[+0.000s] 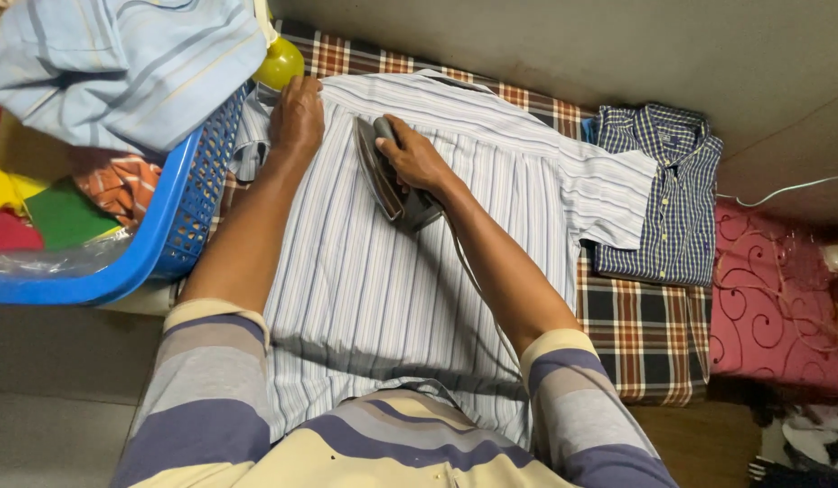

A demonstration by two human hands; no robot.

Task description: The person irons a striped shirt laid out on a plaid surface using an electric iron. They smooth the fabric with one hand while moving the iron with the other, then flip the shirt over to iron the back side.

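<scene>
My right hand (417, 159) grips the iron (392, 181) on the striped shirt (383, 289); my left hand (297, 117) presses flat, open, beside the iron.

We saw soft, even indoor light from above, faint shadows under the arms, dimmer corners at the lower edges, sharp focus throughout, and mild wide-angle bending.

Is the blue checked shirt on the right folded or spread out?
Folded. The blue checked shirt lies as a neat rectangle on the plaid cloth, collar on top and sleeves tucked away, beside the striped shirt being ironed.
</scene>
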